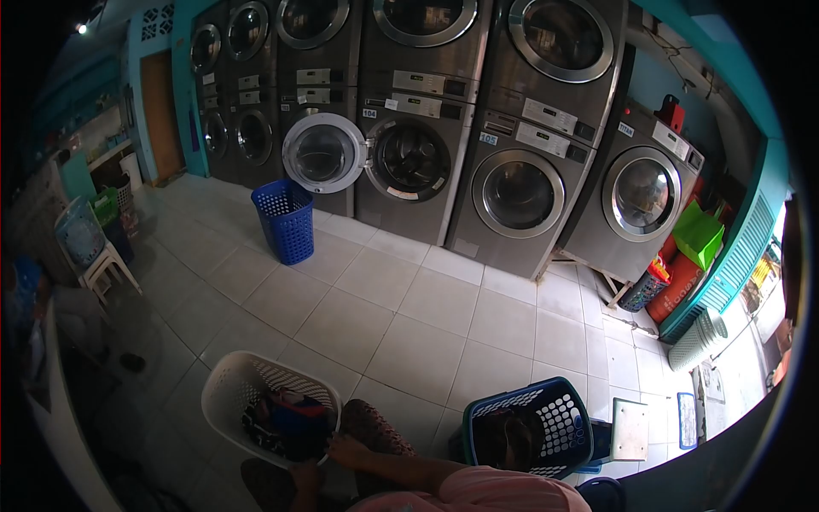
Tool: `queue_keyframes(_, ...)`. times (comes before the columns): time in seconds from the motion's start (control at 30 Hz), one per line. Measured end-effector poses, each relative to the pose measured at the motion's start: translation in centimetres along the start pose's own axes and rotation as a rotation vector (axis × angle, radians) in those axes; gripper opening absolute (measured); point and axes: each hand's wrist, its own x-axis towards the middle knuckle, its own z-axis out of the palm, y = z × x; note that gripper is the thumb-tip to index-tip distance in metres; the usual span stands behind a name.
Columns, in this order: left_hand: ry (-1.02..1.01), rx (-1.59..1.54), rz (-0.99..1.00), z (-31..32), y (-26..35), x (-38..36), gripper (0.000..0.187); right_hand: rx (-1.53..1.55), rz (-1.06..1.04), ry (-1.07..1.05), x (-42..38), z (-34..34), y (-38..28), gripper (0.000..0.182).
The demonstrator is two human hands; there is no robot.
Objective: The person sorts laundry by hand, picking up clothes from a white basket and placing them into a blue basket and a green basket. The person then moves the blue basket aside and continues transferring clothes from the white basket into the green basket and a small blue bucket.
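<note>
A white laundry basket [223,375] stands at my knees, with a heap of dark, red and blue clothes [294,416] inside. My right hand [345,450] is closed at its near right rim. Just left of it, my left hand [304,472] is also closed at the near rim; its fingers are small and dark in the picture. To my right sits a dark blue laundry basket [563,418] with dark clothes [509,437] in it, apart from both hands.
Stacked front-loading machines line the far wall; the washer [409,160] marked 104 has its round door [324,154] swung wide. A blue basket [284,224] stands on the tiled floor before it. White stools [111,269] are at left, a white basket [698,340] at right.
</note>
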Motion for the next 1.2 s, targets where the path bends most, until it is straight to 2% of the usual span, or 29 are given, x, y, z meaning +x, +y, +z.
queue_keyframes(0.37,0.086,0.021,0.018,0.0,0.2,-0.4,0.017,-0.017,0.001,0.040,0.2,0.7,0.1,0.039)
queue_keyframes(1.0,0.030,0.007,0.005,-0.4,0.2,-0.3,0.018,-0.001,0.006,0.001,0.2,0.5,0.0,0.040)
queue_keyframes(1.2,0.005,0.009,-0.002,-0.3,0.1,-0.2,0.024,-0.003,0.010,0.000,0.3,0.7,0.0,0.041)
